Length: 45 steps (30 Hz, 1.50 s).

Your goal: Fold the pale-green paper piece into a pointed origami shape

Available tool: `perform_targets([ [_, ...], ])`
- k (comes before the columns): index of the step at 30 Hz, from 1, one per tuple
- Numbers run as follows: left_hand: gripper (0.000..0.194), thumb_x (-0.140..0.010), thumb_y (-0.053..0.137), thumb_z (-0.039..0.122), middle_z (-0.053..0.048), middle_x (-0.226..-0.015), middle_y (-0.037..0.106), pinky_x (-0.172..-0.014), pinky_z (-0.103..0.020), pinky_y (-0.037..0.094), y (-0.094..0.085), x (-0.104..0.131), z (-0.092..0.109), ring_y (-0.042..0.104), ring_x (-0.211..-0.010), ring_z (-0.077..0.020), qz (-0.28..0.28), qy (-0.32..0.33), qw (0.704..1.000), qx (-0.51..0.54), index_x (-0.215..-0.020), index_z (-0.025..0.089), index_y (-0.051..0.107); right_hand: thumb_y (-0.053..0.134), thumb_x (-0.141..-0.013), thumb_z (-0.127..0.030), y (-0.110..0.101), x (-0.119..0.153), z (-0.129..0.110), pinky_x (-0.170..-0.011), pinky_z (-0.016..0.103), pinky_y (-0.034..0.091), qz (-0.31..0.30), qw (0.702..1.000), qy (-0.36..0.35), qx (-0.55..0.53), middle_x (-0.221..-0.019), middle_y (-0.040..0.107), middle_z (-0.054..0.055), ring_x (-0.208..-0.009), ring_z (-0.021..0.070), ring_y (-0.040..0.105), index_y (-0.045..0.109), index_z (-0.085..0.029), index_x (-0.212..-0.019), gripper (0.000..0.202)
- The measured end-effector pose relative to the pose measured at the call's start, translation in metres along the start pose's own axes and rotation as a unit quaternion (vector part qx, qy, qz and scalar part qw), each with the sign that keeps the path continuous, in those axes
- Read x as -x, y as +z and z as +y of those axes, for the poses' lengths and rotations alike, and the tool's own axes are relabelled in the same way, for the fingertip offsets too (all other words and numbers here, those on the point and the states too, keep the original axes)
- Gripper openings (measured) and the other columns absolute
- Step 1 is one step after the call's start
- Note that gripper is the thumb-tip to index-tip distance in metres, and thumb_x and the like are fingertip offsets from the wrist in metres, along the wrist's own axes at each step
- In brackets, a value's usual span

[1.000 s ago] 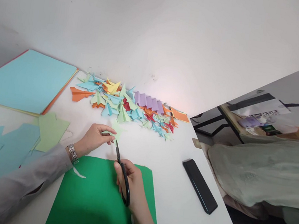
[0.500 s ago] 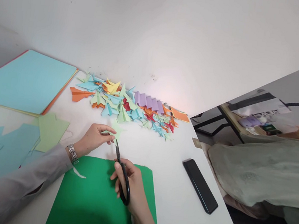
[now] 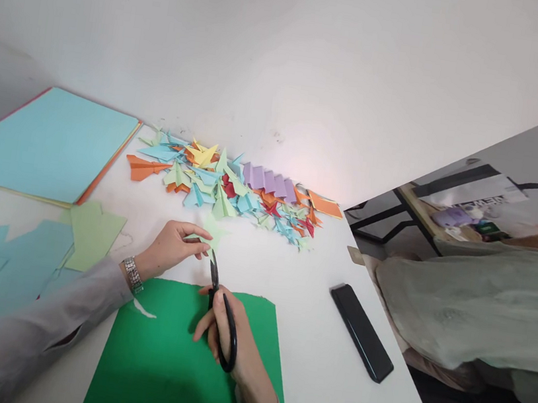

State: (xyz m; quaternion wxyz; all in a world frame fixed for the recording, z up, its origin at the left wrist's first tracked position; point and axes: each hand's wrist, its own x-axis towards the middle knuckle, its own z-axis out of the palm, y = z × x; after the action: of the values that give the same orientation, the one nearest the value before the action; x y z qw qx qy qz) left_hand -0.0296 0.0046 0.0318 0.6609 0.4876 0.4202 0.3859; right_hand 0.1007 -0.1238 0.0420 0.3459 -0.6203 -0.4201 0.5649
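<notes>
My left hand (image 3: 175, 247) pinches a light green paper cutout (image 3: 215, 228) between thumb and fingers, above the white table. The cutout has pointed edges and looks star-like, though my fingers cover part of it. In my right hand (image 3: 231, 329) is a pair of black-handled scissors (image 3: 229, 336), with fingers around the handles. The blade tips reach the lower edge of the cutout, close to my left fingertips. Under my right hand lies a green sheet (image 3: 157, 359), with a thin white paper scrap (image 3: 144, 309) on it near my left wrist.
Folded paper pieces (image 3: 226, 185) in many colours lie along the wall. A stack of large coloured sheets (image 3: 47, 143) is at the back left, with blue paper offcuts (image 3: 25, 261) and a green offcut (image 3: 95, 237) before it. A black oblong case (image 3: 361, 332) lies near the table's right edge.
The scissors and my right hand have shifted very slightly, with the fingers loosened a little around the handles. My left hand keeps its pinch on the green cutout.
</notes>
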Motion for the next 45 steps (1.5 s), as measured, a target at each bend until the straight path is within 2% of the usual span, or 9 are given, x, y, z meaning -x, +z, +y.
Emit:
perform_targets([
  [5, 0.014, -0.055, 0.075, 0.018, 0.0, -0.054, 0.065, -0.052, -0.026, 0.051, 0.0013, 0.0017, 0.0046, 0.062, -0.049, -0.0135, 0.002, 0.0, 1.0, 0.002, -0.068, 0.013, 0.071, 0.037, -0.083, -0.074, 0.0011, 0.0023, -0.0017, -0.03, 0.018, 0.025, 0.011, 1.0, 0.0, 0.012, -0.049, 0.058, -0.002, -0.027, 0.0053, 0.032, 0.055, -0.015, -0.099, 0.063],
  [15, 0.014, -0.055, 0.075, 0.015, -0.001, -0.053, 0.066, -0.053, -0.026, 0.052, 0.0, 0.0004, 0.0006, 0.062, -0.048, -0.0134, -0.006, -0.002, 1.0, 0.004, -0.069, 0.013, 0.072, 0.039, -0.083, -0.072, 0.001, 0.0017, -0.0034, -0.029, 0.018, 0.026, 0.01, 1.0, 0.016, 0.023, -0.047, 0.055, -0.004, -0.028, 0.0057, 0.033, 0.056, -0.015, -0.098, 0.061],
  [24, 0.016, -0.057, 0.075, 0.016, -0.001, -0.052, 0.066, -0.054, -0.026, 0.051, -0.0004, -0.0002, -0.0009, 0.062, -0.049, -0.0134, -0.009, -0.006, 1.0, 0.003, -0.071, 0.012, 0.072, 0.038, -0.083, -0.073, 0.0014, 0.0018, -0.0023, -0.031, 0.018, 0.028, 0.024, 0.998, 0.012, 0.054, -0.044, 0.047, -0.006, -0.029, 0.0058, 0.036, 0.055, -0.016, -0.083, 0.06],
  [45, 0.022, -0.056, 0.078, 0.02, -0.004, -0.055, 0.069, -0.054, -0.026, 0.05, -0.0024, -0.0009, -0.0043, 0.063, -0.049, -0.0141, -0.015, -0.017, 1.0, 0.007, -0.076, 0.011, 0.072, 0.045, -0.08, -0.074, 0.0012, 0.0015, -0.0019, -0.031, 0.019, 0.028, 0.037, 0.998, 0.03, 0.044, -0.041, 0.045, -0.007, -0.03, 0.0067, 0.036, 0.057, -0.017, -0.08, 0.058],
])
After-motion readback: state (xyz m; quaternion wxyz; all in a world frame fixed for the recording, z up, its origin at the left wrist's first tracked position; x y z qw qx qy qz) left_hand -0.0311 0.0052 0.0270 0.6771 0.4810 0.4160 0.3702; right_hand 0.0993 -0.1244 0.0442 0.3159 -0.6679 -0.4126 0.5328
